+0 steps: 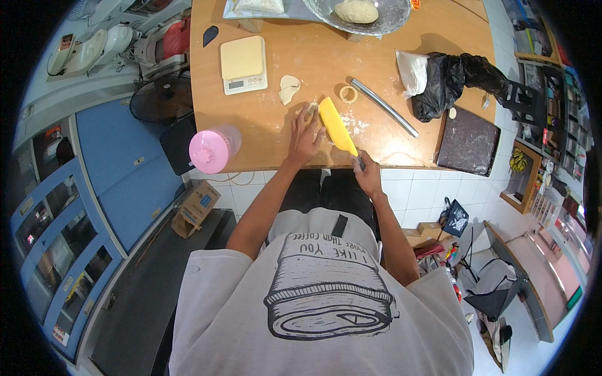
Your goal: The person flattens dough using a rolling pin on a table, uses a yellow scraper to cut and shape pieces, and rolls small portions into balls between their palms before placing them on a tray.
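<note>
Pink-lidded jar (212, 151) way left of the yellow-bladed knife (337, 127), same surface (269, 135). Up and left of the knife: white kitchen scale (243, 66), then a torn scrap of flat dough (288, 96). Left hand (305, 135) right beside the blade, palm down, fingers spread, apparently gripping nothing. Knife tilted up-left, grey handle wrapped in the right hand (370, 173). Right of the blade: pale ring (341, 94), metal rolling pin (384, 106), and farther over, dark flour-dusted tray (467, 144).
</note>
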{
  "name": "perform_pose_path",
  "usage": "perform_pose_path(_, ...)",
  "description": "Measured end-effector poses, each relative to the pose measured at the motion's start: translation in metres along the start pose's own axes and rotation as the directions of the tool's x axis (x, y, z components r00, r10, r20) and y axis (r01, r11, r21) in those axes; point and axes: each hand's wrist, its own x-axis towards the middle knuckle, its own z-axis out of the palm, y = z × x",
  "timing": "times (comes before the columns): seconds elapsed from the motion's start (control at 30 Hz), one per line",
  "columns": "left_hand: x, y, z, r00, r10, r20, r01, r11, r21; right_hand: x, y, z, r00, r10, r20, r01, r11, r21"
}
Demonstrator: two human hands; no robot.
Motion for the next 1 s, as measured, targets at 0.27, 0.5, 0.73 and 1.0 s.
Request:
perform_pose_path(0.27, -0.009, 0.012, 0.001, 0.996, -0.052, -0.066, 0.038, 0.980, -0.196, -0.003, -0.009, -0.008, 0.993, 0.072, 0.096, -0.077, 0.996, 0.043)
perform_pose_path(0.5, -0.012, 0.023, -0.002, 0.982, -0.115, -0.148, 0.063, 0.946, -0.319, -0.006, -0.010, -0.013, 0.994, 0.028, 0.104, -0.033, 0.998, 0.053)
perform_pose_path(0.73, 0.000, 0.024, -0.001, 0.837, -0.538, -0.098, 0.157, 0.408, -0.900, -0.008, -0.016, -0.028, 0.984, 0.031, 0.176, -0.049, 0.994, 0.098)
perform_pose_path(1.0, 0.029, 0.035, -0.041, 0.778, -0.551, 0.301, 0.149, -0.304, -0.941, -0.015, -0.037, -0.050, 0.984, -0.022, 0.177, -0.012, 0.982, 0.186)
